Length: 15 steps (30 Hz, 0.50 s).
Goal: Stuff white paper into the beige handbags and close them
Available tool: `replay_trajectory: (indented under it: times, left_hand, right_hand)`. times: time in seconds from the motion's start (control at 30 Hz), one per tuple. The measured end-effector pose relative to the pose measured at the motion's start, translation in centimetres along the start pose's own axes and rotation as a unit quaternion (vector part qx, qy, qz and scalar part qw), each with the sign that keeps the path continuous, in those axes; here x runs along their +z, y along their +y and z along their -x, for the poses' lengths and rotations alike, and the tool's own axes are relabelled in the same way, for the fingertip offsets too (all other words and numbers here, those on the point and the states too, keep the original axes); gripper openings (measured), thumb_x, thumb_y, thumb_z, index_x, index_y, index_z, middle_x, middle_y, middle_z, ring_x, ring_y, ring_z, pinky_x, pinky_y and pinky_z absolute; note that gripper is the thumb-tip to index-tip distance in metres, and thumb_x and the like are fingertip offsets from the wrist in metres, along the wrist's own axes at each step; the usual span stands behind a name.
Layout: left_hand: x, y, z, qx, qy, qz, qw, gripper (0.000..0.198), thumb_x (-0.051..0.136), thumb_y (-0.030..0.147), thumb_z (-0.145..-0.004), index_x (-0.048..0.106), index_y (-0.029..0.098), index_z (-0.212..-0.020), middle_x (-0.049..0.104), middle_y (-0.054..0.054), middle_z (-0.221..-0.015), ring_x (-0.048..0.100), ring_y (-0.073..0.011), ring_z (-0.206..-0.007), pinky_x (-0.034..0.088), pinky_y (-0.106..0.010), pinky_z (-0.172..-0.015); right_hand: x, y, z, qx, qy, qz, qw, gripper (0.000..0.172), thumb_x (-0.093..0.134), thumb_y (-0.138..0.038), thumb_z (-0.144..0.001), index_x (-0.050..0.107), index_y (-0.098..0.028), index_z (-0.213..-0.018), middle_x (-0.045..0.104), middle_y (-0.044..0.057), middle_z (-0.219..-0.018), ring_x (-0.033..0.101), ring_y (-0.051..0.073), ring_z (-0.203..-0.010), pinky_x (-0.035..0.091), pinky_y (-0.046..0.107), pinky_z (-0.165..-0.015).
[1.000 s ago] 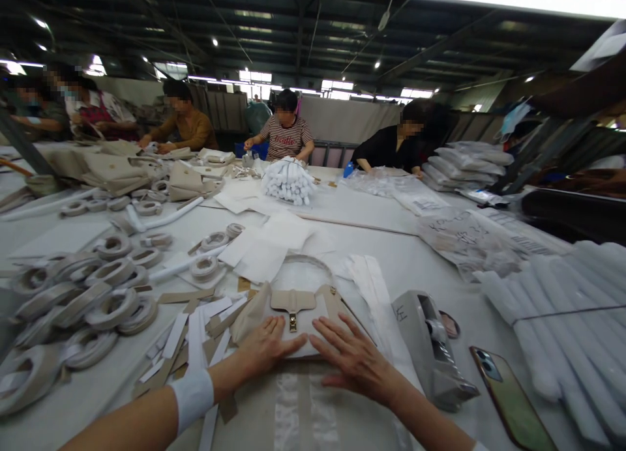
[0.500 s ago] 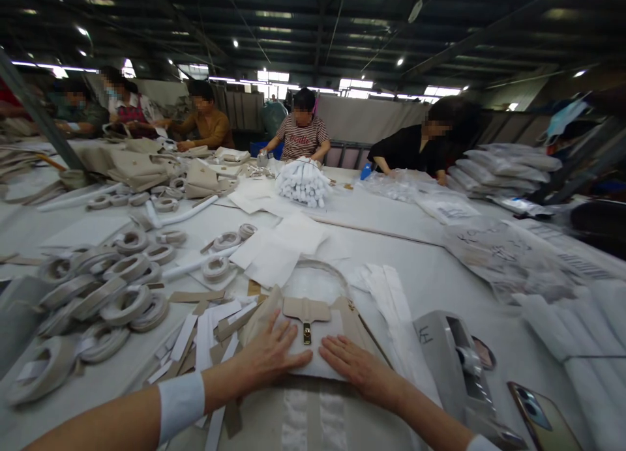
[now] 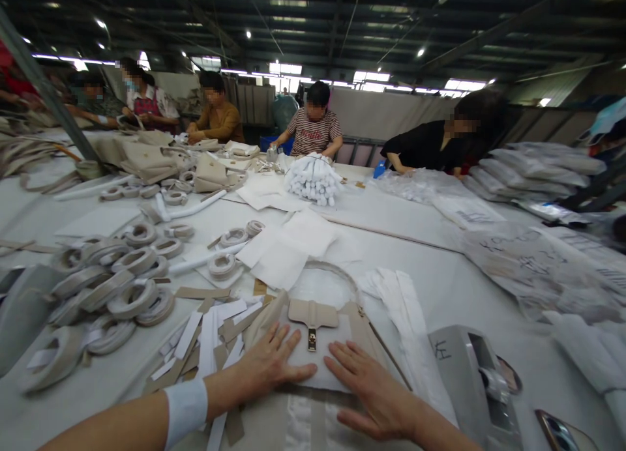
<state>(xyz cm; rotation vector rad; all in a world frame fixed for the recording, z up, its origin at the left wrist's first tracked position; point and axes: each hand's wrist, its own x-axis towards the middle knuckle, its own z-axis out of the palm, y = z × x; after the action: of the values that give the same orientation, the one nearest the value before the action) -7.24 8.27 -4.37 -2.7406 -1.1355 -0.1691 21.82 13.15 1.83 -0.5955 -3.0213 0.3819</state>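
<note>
Fingers [image 3: 286, 347] of left hand [image 3: 267, 371] and right hand [image 3: 374, 393] spread flat, gripping nothing, pinning a white sheet [image 3: 320, 361] smooth over the handbag [image 3: 313, 313] at the table's [image 3: 440, 268] near edge.

Left hand [image 3: 267, 371] – fingers [image 3: 280, 337] wider apart (on bag [image 3: 313, 313])

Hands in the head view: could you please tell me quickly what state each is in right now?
Left hand: open, palm flat on the bag, holding nothing.
Right hand: open, flat on the bag, holding nothing.
</note>
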Motion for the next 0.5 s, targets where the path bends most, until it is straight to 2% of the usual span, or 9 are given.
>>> replay_trajectory:
  times: [0.03, 0.1, 0.13, 0.23, 0.33, 0.43, 0.5]
  left_hand:
    - [0.0, 0.0, 0.0, 0.001, 0.002, 0.003, 1.0, 0.065, 0.049, 0.03, -0.092, 0.013, 0.045, -0.145, 0.041, -0.016, -0.141, 0.047, -0.0382, -0.123, 0.039, -0.058, -0.098]
    - [0.1, 0.1, 0.0, -0.004, 0.012, 0.0, 1.0, 0.066, 0.052, 0.03, -0.091, 0.016, 0.046, -0.144, 0.041, -0.015, -0.141, 0.047, -0.0373, -0.123, 0.038, -0.057, -0.1]
    - [0.2, 0.1, 0.0, -0.008, 0.023, -0.008, 1.0, 0.066, 0.053, 0.03, -0.09, 0.018, 0.046, -0.144, 0.042, -0.014, -0.141, 0.048, -0.0361, -0.122, 0.038, -0.056, -0.1]
    - [0.4, 0.2, 0.0, -0.019, 0.069, -0.055, 0.996, 0.065, 0.056, 0.028, -0.09, 0.021, 0.046, -0.142, 0.045, -0.011, -0.138, 0.052, -0.0318, -0.118, 0.041, -0.052, -0.099]
    - [0.9, 0.3, -0.1, -0.012, 0.112, -0.101, 0.988, 0.066, 0.057, 0.033, -0.09, 0.02, 0.045, -0.143, 0.05, -0.012, -0.134, 0.055, -0.0306, -0.115, 0.044, -0.05, -0.095]
    - [2.3, 0.4, -0.4, -0.013, 0.156, -0.116, 0.981, 0.064, 0.056, 0.044, -0.089, 0.021, 0.045, -0.143, 0.055, -0.012, -0.129, 0.058, -0.0308, -0.111, 0.046, -0.05, -0.092]
    - [3.8, 0.3, -0.8, -0.041, 0.194, -0.116, 0.973, 0.06, 0.053, 0.053, -0.088, 0.026, 0.046, -0.141, 0.061, -0.009, -0.121, 0.061, -0.0297, -0.106, 0.047, -0.05, -0.091]
  right_hand:
    - [-0.6, -0.5, -0.6, 0.018, 0.014, -0.009, 1.0, 0.057, 0.058, -0.044, -0.085, 0.048, -0.018, -0.135, 0.051, 0.019, -0.138, 0.047, 0.031, -0.128, 0.038, 0.053, -0.108]
    - [-1.2, -1.1, -1.9, 0.067, 0.062, -0.034, 0.995, 0.031, 0.048, -0.036, -0.092, 0.062, -0.021, -0.115, 0.066, 0.013, -0.119, 0.059, 0.026, -0.114, 0.043, 0.048, -0.104]
    - [-1.2, -1.3, -2.7, 0.093, 0.09, -0.053, 0.99, 0.026, 0.044, -0.03, -0.094, 0.065, -0.021, -0.107, 0.069, 0.011, -0.111, 0.063, 0.023, -0.106, 0.046, 0.044, -0.1]
    - [-1.0, -0.7, -4.9, 0.164, 0.151, -0.126, 0.967, 0.029, 0.039, -0.026, -0.095, 0.065, -0.021, -0.105, 0.071, 0.009, -0.105, 0.066, 0.02, -0.096, 0.052, 0.035, -0.088]
    - [-0.8, 1.0, -7.5, 0.23, 0.205, -0.188, 0.932, 0.034, 0.041, -0.033, -0.092, 0.064, -0.018, -0.113, 0.071, 0.01, -0.108, 0.067, 0.022, -0.095, 0.054, 0.036, -0.086]
    - [-1.0, 2.9, -10.8, 0.285, 0.259, -0.223, 0.896, 0.043, 0.044, -0.036, -0.087, 0.061, -0.011, -0.119, 0.072, 0.014, -0.102, 0.069, 0.024, -0.088, 0.056, 0.039, -0.081]
    - [-1.0, 3.7, -13.4, 0.29, 0.281, -0.227, 0.886, 0.046, 0.045, -0.036, -0.084, 0.062, -0.008, -0.116, 0.072, 0.015, -0.101, 0.069, 0.025, -0.085, 0.057, 0.04, -0.079]
